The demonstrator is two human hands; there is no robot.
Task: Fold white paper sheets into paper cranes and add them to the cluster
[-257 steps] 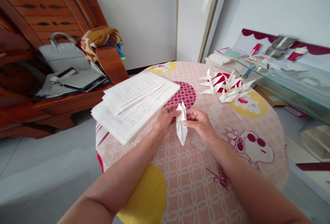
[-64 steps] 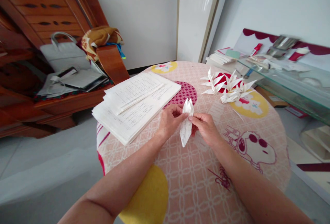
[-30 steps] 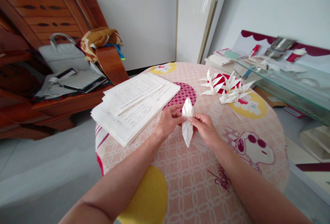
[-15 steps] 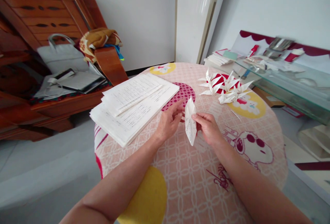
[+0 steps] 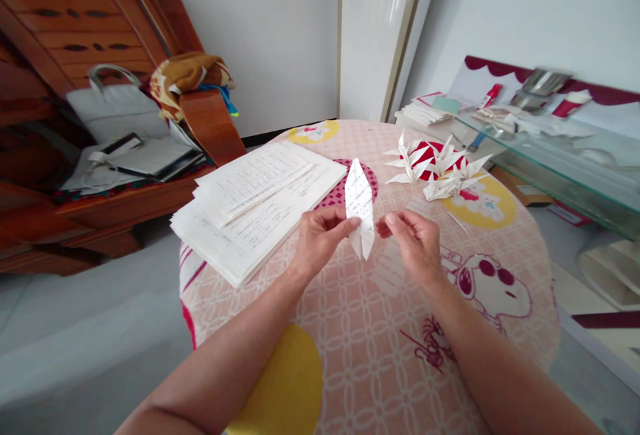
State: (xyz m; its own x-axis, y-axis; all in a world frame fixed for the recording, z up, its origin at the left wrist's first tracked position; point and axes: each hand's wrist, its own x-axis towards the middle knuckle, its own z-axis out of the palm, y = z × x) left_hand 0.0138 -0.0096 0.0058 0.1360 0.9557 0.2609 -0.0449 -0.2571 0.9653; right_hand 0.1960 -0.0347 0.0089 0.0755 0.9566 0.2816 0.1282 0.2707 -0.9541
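Note:
In the head view my left hand (image 5: 323, 238) pinches a folded paper piece (image 5: 359, 198) at its left edge, between thumb and fingers. The paper is white with dark printed characters, long and narrow, pointed at the top. Its lower end splits into two pointed flaps, and it stands upright above the table. My right hand (image 5: 414, 241) is just right of the paper, apart from it, with loosely curled fingers and nothing seen in them. Several folded white paper cranes (image 5: 440, 168) sit together at the table's far right.
A stack of printed sheets (image 5: 260, 215) lies on the left of the round table, which has a patterned cloth (image 5: 350, 348). A thin white strip (image 5: 457, 223) lies near the cranes. At right stands a glass shelf (image 5: 550, 175); at left, a wooden bench (image 5: 90, 215) with a bag (image 5: 110, 105).
The folded paper has passed from my right hand to my left and turned its printed face toward me. My right hand has let go and drawn slightly right.

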